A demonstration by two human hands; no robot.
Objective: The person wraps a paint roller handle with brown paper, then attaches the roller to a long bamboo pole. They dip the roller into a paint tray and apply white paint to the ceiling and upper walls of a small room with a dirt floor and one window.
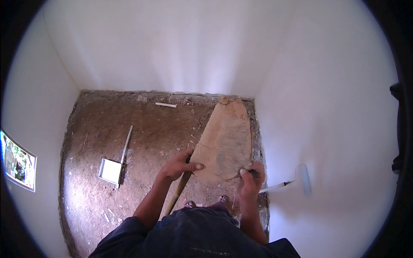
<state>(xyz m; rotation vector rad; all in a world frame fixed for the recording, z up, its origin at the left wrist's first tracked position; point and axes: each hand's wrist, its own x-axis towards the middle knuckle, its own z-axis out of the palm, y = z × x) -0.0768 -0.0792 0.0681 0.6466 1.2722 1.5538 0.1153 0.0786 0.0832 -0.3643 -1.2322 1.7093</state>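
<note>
Sack (pixel 226 142) lies on the dirt floor (pixel 142 133), long axis running away toward the corner — left hand (pixel 177 165) fingers pinch its near-left edge, right hand (pixel 251 176) grips its near-right edge plus a roller (pixel 303 178) handle.

A dirt floor (pixel 142 142) is enclosed by white walls (pixel 172 43). A white square trowel (pixel 111 170) and a small white strip (pixel 165 104) are seen lying on it.
</note>
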